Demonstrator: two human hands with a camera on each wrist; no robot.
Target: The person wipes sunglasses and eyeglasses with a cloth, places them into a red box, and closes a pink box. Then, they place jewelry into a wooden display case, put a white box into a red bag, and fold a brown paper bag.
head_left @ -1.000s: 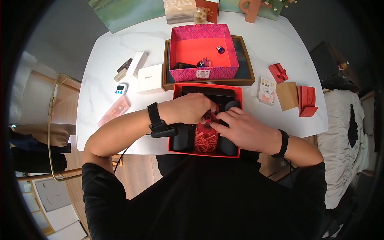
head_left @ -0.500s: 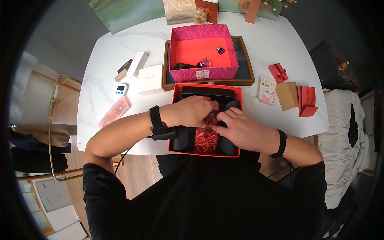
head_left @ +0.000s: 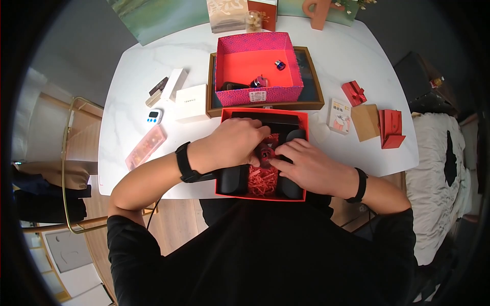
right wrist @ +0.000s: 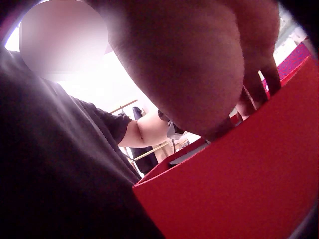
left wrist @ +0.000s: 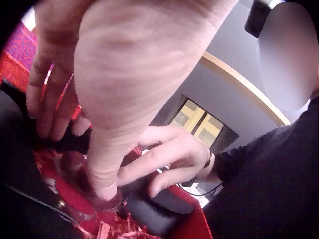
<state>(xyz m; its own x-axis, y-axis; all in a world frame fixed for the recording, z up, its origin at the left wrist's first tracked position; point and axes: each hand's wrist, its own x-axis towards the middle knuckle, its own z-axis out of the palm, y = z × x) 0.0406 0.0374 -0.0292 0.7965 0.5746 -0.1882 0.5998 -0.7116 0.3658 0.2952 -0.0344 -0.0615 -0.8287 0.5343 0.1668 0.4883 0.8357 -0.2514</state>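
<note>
Touching a reddish object [head_left: 266, 154]: left hand [head_left: 224, 145], right hand [head_left: 315, 167]

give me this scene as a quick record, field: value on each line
surface: white table
front container: open red box
inside it: red shreds, black pieces, small red item
left hand: thumb touches the small red item
right hand: fingertips at that item, grip unclear
behind: patterned box on brown-framed case
person's left: timer, pink case
person's right: ribboned red box, brown envelope
</note>
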